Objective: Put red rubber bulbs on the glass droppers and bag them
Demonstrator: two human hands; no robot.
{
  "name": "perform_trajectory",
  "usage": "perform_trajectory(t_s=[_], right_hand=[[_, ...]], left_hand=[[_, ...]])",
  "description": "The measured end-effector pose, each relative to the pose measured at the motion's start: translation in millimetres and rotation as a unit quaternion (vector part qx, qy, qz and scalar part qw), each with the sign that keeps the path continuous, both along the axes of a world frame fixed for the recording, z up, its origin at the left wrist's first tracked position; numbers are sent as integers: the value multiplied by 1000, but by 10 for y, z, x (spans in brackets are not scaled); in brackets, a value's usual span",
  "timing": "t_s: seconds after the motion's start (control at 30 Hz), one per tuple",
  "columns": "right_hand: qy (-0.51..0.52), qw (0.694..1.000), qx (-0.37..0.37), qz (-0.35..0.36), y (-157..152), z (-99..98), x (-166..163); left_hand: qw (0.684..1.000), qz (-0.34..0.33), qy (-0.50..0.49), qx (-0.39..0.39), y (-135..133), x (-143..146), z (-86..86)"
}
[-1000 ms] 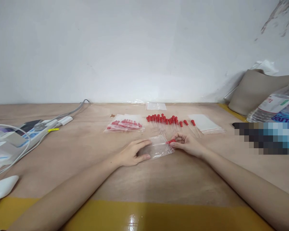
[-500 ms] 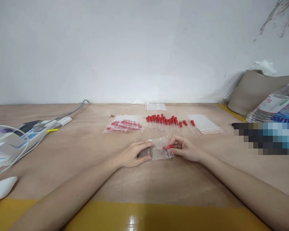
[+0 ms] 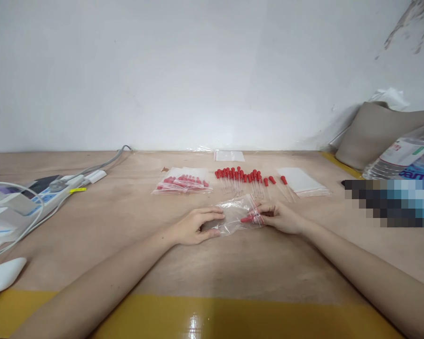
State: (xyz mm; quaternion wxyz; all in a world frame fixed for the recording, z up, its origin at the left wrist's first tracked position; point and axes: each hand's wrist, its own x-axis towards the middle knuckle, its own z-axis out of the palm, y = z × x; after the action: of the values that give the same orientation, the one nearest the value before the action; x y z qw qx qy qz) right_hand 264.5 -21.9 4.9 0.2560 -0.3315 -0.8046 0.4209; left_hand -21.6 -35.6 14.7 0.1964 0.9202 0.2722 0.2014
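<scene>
A small clear zip bag (image 3: 237, 214) lies on the wooden table between my hands. My left hand (image 3: 195, 225) pinches its left end, thumb under and fingers on top. My right hand (image 3: 280, 216) is closed at the bag's right, open end, where the red bulb of a dropper (image 3: 249, 218) lies inside the mouth. Beyond the bag lies a row of loose red-bulbed droppers (image 3: 245, 179). To the left of that row sits a pile of filled bags (image 3: 182, 181). A stack of empty bags (image 3: 301, 182) lies to its right.
A power strip with cables (image 3: 38, 195) and a white mouse (image 3: 2, 276) lie at the left. One more empty bag (image 3: 228, 156) sits near the wall. A water bottle (image 3: 400, 153) and a grey cushion (image 3: 370, 127) stand at the right. Yellow tape (image 3: 204, 318) edges the table front.
My right hand has pushed the red-bulbed dropper from outside the bag's mouth into it. The bag has lifted and crumpled slightly. My left hand has kept its hold.
</scene>
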Motion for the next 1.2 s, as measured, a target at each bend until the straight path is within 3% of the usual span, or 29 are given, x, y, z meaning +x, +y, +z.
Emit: perform_trajectory(t_s=[0.23, 0.5, 0.63, 0.9, 1.07, 1.2], right_hand=[[7, 998, -54, 1, -8, -2, 47], [-48, 997, 32, 58, 6, 59, 67], [-53, 996, 34, 59, 14, 37, 65], [49, 986, -119, -101, -72, 46, 59], [27, 968, -189, -165, -174, 87, -53], [82, 947, -230, -208, -182, 71, -95]], left_hand=[[1000, -5, 19, -1, 5, -15, 6], [999, -10, 34, -1, 6, -22, 11], [999, -13, 32, 4, 9, -24, 11], [999, -4, 35, 13, 2, -24, 10], [999, 4, 36, 7, -11, -18, 24], [1000, 6, 26, 7, 0, -22, 8]])
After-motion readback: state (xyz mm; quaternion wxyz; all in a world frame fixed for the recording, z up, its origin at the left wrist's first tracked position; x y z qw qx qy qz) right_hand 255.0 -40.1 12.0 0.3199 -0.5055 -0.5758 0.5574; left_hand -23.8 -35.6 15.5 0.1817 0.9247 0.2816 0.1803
